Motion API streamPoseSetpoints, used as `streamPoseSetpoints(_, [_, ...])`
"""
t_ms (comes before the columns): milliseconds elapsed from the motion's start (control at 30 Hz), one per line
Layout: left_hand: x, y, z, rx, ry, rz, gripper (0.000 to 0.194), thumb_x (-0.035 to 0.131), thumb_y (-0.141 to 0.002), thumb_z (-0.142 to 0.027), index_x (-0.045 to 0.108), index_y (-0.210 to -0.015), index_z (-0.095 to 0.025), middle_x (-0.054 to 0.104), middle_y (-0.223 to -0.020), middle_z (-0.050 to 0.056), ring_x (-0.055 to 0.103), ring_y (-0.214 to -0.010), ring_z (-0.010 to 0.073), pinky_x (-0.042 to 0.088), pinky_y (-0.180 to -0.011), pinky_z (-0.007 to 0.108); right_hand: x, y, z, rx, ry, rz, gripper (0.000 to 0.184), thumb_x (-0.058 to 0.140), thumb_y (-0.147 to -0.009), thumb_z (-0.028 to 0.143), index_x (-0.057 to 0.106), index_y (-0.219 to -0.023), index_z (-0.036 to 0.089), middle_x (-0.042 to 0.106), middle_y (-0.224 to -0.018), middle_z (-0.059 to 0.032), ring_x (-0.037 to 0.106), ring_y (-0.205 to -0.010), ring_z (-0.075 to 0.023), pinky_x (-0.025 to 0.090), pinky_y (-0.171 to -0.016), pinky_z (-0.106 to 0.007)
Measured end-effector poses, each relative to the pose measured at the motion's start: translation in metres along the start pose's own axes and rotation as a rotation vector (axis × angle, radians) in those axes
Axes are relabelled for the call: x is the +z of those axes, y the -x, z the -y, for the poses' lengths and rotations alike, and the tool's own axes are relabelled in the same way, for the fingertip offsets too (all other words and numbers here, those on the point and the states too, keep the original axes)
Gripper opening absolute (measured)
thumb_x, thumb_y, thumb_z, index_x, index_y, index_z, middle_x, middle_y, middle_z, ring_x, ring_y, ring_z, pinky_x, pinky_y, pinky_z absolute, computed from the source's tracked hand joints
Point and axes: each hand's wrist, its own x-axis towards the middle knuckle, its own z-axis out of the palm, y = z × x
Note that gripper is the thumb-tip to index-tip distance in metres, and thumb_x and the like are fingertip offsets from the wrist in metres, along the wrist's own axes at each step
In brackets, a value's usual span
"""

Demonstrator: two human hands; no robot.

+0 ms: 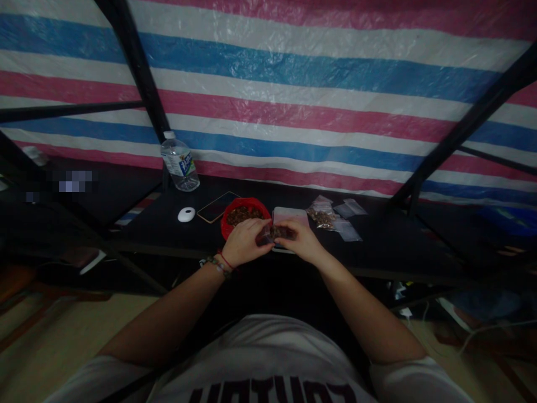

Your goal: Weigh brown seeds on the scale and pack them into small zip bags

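Note:
Between my two hands is a small clear plastic bag (274,233) with some brown bits in it. My left hand (245,242) is closed on the bag's left side, and my right hand (302,239) pinches its right side. Just behind the left hand stands a red bowl (225,224) holding brown pieces. A pale flat device like a small scale (290,212) lies under and behind the bag, partly covered by my right hand. Off to the right, a filled clear bag (323,217) lies beside flat clear bags (347,229).
A large clear plastic bottle (180,165) stands at the back left of the black table (403,246). Near it lie a white rounded device (186,214) and a phone-like flat thing (216,208). Dark metal posts (140,73) frame a striped plastic sheet (293,112).

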Motion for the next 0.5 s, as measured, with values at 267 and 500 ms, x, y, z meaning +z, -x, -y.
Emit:
streamPoseSetpoints(267, [0.003, 0.002, -0.009, -0.004, 0.136, -0.053, 0.054, 0.066, -0.075, -0.037, 0.052, -0.124, -0.017, 0.062, -0.119, 0.011, 0.058, -0.109, 0.0253, 0.045, -0.097, 0.04, -0.002, 0.0, 0.011, 0.041, -0.128, -0.018, 0.044, 0.071, -0.071, 0.02, 0.062, -0.115, 0.021, 0.064, -0.114, -0.0081, 0.064, -0.096, -0.0199, 0.054, -0.083, -0.034])
streamPoseSetpoints(500, [0.012, 0.005, -0.012, -0.02, 0.266, -0.098, 0.053, 0.067, -0.074, -0.037, 0.053, -0.121, -0.015, 0.062, -0.116, 0.013, 0.06, -0.105, 0.0261, 0.048, -0.092, 0.041, -0.005, 0.005, 0.024, -0.047, -0.075, -0.026, 0.047, 0.067, -0.077, 0.021, 0.059, -0.123, 0.028, 0.062, -0.122, -0.0045, 0.06, -0.109, -0.0211, 0.052, -0.092, -0.036])
